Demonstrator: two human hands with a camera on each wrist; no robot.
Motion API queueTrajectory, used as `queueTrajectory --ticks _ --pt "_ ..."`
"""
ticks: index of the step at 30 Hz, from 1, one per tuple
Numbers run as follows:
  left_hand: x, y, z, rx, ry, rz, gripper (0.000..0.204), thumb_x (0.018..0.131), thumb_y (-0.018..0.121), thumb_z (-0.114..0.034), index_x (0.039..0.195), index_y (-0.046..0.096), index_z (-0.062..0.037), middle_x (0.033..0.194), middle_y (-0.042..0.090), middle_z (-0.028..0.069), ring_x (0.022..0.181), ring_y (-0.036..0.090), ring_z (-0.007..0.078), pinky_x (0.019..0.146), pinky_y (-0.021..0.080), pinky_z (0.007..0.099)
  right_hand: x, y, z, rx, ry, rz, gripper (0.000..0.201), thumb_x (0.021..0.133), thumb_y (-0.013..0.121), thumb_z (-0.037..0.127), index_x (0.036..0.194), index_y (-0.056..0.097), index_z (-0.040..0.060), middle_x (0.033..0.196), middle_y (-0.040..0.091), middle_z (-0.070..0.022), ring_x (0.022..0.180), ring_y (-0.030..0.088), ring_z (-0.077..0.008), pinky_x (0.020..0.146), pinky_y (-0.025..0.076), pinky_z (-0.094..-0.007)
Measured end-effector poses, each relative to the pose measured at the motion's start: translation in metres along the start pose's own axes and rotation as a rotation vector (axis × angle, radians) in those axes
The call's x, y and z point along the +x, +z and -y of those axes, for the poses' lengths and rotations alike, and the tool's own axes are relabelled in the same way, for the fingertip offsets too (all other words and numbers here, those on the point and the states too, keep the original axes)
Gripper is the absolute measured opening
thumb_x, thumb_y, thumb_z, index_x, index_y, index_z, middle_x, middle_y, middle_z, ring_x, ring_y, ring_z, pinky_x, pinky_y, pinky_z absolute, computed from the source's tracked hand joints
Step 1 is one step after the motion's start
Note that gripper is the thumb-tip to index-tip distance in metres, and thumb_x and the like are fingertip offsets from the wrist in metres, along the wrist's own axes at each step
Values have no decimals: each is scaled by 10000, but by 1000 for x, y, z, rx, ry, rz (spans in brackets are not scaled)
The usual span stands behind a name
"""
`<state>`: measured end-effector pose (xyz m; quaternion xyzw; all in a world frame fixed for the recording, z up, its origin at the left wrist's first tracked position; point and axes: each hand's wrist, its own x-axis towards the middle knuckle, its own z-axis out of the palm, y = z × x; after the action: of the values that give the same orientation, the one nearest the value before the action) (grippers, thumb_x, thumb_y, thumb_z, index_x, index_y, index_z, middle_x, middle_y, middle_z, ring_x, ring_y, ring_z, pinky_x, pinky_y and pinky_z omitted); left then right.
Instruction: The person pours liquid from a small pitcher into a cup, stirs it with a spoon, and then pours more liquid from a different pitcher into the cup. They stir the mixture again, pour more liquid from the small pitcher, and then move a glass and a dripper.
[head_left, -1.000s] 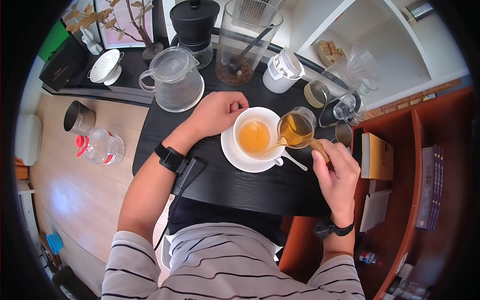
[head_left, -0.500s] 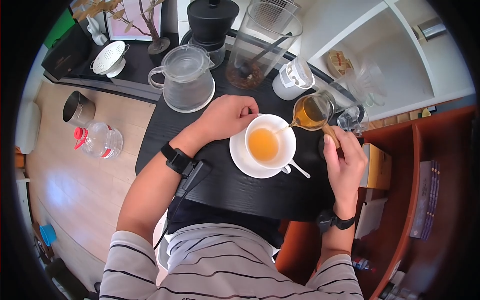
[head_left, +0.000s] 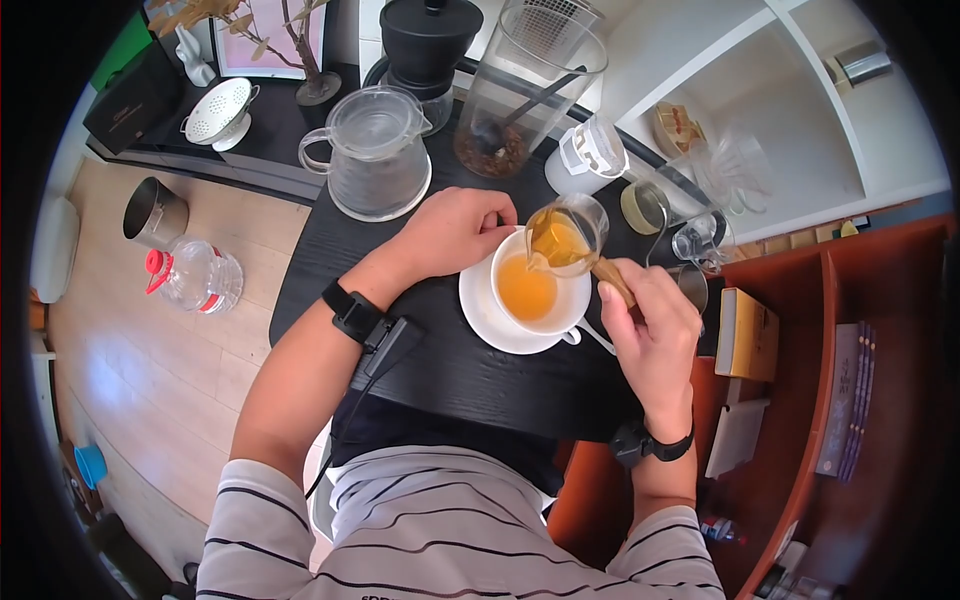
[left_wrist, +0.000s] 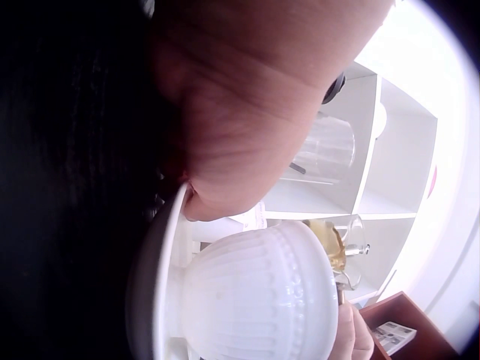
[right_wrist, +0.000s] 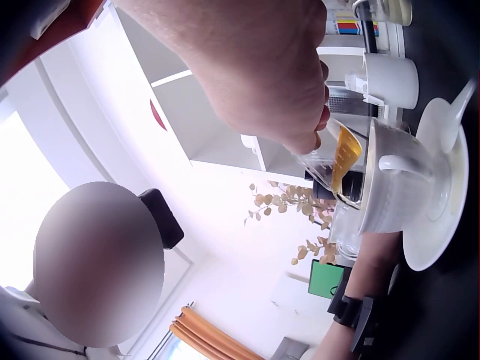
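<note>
My right hand (head_left: pixel 655 330) grips the wooden handle (head_left: pixel 614 283) of a small glass pitcher (head_left: pixel 590 222) that holds amber liquid. The pitcher is tilted, its spout over the far side of a white cup (head_left: pixel 573 305). Orange-amber liquid (head_left: pixel 525 292) lies in the cup, partly hidden by the pitcher. Under the cup is a white saucer (head_left: pixel 478 312), with a white spoon (head_left: pixel 598 338) sticking out beside the cup handle. My left hand (head_left: pixel 450 228) rests on the black table, pinching the saucer's far-left rim; the left wrist view shows a digit (left_wrist: pixel 202 204) over that rim.
Along the back stand a lidded glass server (head_left: pixel 375 160), a black grinder (head_left: pixel 430 45), a tall clear container (head_left: pixel 520 110) with dark bits, and a white cup with a drip bag (head_left: pixel 583 165). Glassware (head_left: pixel 695 238) stands at the right, near a brown bookshelf (head_left: pixel 800 330).
The pitcher first rose away to the upper right with a thin stream falling into the cup, then came back left over the cup. My left hand keeps its place at the saucer.
</note>
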<state>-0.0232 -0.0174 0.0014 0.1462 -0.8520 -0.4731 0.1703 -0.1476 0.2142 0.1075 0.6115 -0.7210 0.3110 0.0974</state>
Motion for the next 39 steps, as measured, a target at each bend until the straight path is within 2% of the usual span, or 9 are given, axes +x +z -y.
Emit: queueTrajectory --ticks 5,7,14,16,20,22,26,31,39 --pt "1 -1 0 -10 -9 19 162 949 774 -171 1017 750 -26 676 650 19 588 571 95 576 465 288 -22 -18 -1 -65 -9 63 255 876 827 34 1111 742 -14 764 599 -85 594 565 -211 564 472 -355" --pt "1 -1 -1 -13 -42 28 171 934 744 -225 981 760 -61 715 692 89 641 667 264 618 503 386 -28 -24 -5 -75 0 59 262 874 829 33 1116 744 -14 767 607 -83 595 565 -211 564 472 -357" --pt "1 0 2 -33 -42 23 170 929 745 -215 983 759 -55 711 689 87 635 664 259 615 503 385 -18 -27 -15 -129 14 -15 241 903 821 38 1130 752 -2 774 601 -79 581 540 -196 552 453 -346" --pt "1 0 3 -31 -6 25 151 952 771 -153 1022 747 -21 681 645 2 597 549 69 572 454 275 -11 -23 -18 -123 -2 -35 239 905 820 37 1130 751 -4 774 601 -79 580 539 -195 552 452 -344" --pt "1 0 3 -25 -2 27 152 956 769 -152 1027 748 -20 683 640 1 601 541 69 573 452 275 3 -9 -17 -63 -17 -76 245 903 824 31 1131 748 -12 774 603 -81 582 540 -188 555 457 -341" --pt "1 1 5 -41 -8 12 175 924 752 -220 985 758 -57 712 691 88 631 665 264 623 513 388 4 -5 -13 -28 -21 -73 259 889 831 25 1129 744 -18 775 604 -88 592 552 -199 563 468 -350" --pt "1 1 3 -15 -8 7 173 925 752 -222 981 756 -58 709 692 88 631 667 268 623 514 388 -2 -8 -6 -48 -51 -10 283 863 835 19 1126 737 -18 779 603 -97 609 571 -236 575 481 -363" --pt "1 1 3 -26 -26 23 169 927 744 -221 977 757 -60 708 693 90 637 673 271 623 513 390 -21 -22 -10 -79 -59 20 294 860 837 19 1137 744 -13 791 619 -94 607 571 -226 579 484 -364" --pt "2 0 1 -33 -44 36 175 932 740 -224 984 759 -57 713 693 87 638 670 258 624 511 388 -15 -28 -23 -168 -14 -49 256 890 823 9 1135 750 -8 790 613 -84 593 544 -201 560 459 -345"
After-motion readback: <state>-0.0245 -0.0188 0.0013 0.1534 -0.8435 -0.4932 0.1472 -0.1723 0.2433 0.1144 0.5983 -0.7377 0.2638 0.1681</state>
